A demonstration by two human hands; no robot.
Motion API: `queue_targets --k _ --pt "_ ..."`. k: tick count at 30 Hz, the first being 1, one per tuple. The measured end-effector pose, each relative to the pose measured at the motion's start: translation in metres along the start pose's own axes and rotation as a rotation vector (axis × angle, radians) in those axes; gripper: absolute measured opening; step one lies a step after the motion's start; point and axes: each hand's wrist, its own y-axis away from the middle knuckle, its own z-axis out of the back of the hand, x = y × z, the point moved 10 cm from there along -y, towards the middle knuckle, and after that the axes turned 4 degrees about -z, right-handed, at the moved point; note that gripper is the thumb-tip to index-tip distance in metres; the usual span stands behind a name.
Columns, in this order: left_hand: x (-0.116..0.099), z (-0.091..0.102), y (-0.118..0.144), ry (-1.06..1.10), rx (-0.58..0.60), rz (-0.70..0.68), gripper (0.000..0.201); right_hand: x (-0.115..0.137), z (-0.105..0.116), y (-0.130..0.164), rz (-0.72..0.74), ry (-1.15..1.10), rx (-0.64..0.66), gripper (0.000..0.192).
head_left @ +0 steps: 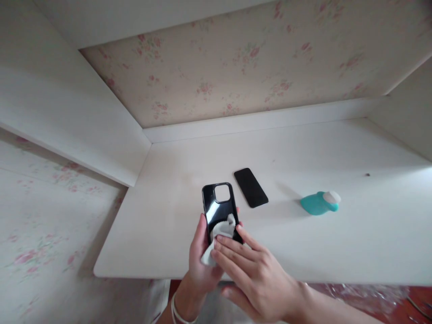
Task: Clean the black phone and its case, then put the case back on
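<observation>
Gloss and black colour mark the phone case [219, 204], which is held above the near part of the white desk [337, 243], well clear of its surface. The case is seen from its inner side, upright and tilted slightly, with a rounded rectangular camera cut-out near its top edge through which the desk shows. Its inner face reflects light in pale streaks. The lower half is covered by a small white cloth [221, 234], crumpled, with a scalloped upper edge.

The left hand [200, 263] grips the case from below and the left, thumb along the left rim, fingers closed behind it. A white band sits on that wrist. The right hand [256, 274] lies over the cloth with fingers extended and pressed together, fingertips bearing the cloth against the case.

A black phone [250, 187] lies flat on the desk just beyond and to the right of the case, apart from it. A teal bottle [319, 203] with a white cap lies on its side further right.
</observation>
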Motion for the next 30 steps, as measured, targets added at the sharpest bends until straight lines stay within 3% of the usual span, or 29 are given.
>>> queue_targets --k 3,7,11,19,26,30 --pt "0.003 -0.011 -0.001 0.012 0.015 0.071 0.063 0.003 0.001 0.005 0.046 -0.016 0.015 0.037" --pt "0.013 -0.015 -0.002 -0.041 0.052 0.083 0.057 -0.011 0.013 0.002 0.024 -0.024 -0.086 0.029" --pt "0.011 -0.009 -0.002 -0.091 0.059 -0.039 0.047 -0.029 0.023 -0.011 -0.038 0.082 -0.142 0.025" --pt "0.013 0.001 0.002 -0.122 0.017 -0.101 0.046 -0.048 0.044 -0.034 -0.164 0.221 -0.205 0.033" --pt "0.011 0.015 0.006 -0.172 -0.113 -0.072 0.046 -0.054 0.046 -0.029 -0.184 0.216 -0.216 0.032" --pt "0.016 0.012 0.006 -0.165 -0.083 -0.033 0.05 -0.056 0.044 -0.022 -0.202 0.212 -0.214 0.039"
